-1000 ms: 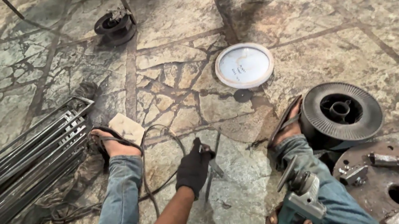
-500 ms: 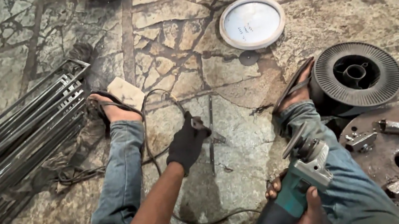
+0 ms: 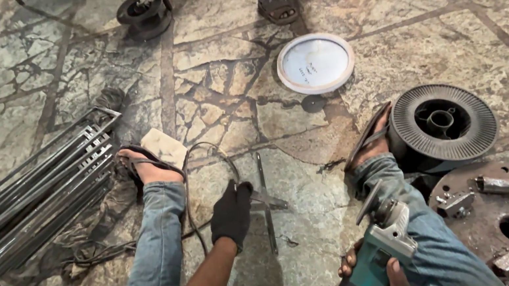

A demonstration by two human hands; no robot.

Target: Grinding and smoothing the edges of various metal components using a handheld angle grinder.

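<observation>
- The gloved left hand (image 3: pixel 232 214) is resting on a thin metal piece (image 3: pixel 265 202) lying on the stone floor (image 3: pixel 389 64), fingers curled; the grip is hidden.
- The right hand (image 3: pixel 389 277), partly cut off, is wrapping around a teal angle grinder (image 3: pixel 382 248).

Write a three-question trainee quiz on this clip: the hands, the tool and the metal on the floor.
1. True or false: the left hand wears a dark glove and rests on the thin metal piece on the stone floor.
2. What does the right hand hold? A) hammer B) teal angle grinder C) paintbrush
3. Which object lies just beyond the right foot?

Key: 1 true. 2 B. 3 the wire spool.
</observation>
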